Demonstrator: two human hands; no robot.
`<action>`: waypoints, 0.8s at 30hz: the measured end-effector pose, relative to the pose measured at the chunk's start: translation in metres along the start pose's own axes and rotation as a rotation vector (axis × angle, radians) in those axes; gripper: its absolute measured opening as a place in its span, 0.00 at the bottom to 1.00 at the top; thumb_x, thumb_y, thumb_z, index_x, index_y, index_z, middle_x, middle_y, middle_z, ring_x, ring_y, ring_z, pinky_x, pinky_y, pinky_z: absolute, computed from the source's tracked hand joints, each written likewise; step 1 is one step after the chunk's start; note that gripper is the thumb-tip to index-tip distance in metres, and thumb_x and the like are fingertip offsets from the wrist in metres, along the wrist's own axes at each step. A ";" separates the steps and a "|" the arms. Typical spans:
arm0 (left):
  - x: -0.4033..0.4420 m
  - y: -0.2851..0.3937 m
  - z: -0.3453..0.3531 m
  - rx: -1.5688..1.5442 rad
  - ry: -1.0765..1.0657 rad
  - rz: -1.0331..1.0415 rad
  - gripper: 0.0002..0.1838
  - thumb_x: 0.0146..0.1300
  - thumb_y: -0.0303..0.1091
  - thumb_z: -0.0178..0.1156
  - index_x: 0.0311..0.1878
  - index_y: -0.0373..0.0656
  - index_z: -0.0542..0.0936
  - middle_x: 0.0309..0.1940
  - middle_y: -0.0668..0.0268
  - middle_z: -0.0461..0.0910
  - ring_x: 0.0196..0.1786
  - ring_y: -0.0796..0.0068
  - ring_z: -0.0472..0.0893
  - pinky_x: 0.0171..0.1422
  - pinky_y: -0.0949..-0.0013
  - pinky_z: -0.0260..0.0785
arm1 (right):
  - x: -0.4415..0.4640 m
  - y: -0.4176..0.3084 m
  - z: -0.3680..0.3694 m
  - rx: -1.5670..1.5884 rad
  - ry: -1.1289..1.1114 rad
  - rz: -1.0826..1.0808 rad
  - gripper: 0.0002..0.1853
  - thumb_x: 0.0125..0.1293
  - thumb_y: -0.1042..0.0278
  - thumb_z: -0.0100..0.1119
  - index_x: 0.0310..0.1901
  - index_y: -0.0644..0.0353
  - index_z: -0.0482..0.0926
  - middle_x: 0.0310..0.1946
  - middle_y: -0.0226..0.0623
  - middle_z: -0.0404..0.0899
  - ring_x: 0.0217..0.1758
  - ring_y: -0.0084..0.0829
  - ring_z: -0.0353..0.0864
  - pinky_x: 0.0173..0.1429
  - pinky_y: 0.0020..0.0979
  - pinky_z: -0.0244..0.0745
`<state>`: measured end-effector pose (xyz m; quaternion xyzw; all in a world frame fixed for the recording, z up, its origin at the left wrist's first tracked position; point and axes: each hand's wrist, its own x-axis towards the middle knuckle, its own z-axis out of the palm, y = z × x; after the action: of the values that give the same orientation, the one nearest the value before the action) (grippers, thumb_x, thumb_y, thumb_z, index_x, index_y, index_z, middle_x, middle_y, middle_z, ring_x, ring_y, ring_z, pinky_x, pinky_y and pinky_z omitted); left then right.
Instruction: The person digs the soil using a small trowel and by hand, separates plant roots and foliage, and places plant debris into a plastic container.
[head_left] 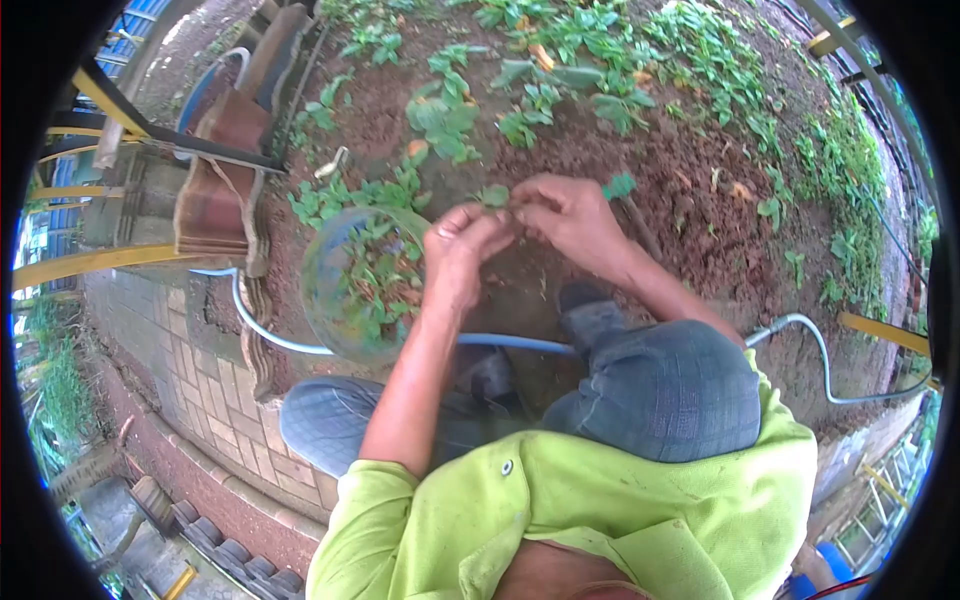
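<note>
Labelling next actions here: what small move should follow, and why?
Probably shift the left hand to the bucket and drop the leafy sprig in: the sprig sits where left and right hand meet, and the nearby bucket already holds leafy greens.

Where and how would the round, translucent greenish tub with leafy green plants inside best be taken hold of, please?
Probably by the left part of its rim as pictured, approaching the round, translucent greenish tub from that outer side: the curved edge is exposed there, whereas the person's left forearm crowds the opposite side.
</note>
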<state>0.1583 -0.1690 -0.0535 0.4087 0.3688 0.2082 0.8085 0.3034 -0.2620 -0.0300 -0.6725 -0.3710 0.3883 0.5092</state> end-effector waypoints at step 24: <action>-0.021 0.058 -0.144 1.384 0.825 0.004 0.14 0.52 0.36 0.67 0.40 0.38 0.85 0.30 0.49 0.84 0.38 0.56 0.85 0.47 0.60 0.75 | 0.035 0.155 0.004 -0.948 -0.107 -0.119 0.08 0.53 0.68 0.57 0.29 0.65 0.80 0.33 0.52 0.79 0.41 0.51 0.81 0.47 0.48 0.76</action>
<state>0.0328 -0.0760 -0.0544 0.7078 0.6822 0.0681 0.1701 0.3304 -0.2611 -0.1867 -0.7874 -0.5705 0.1805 0.1479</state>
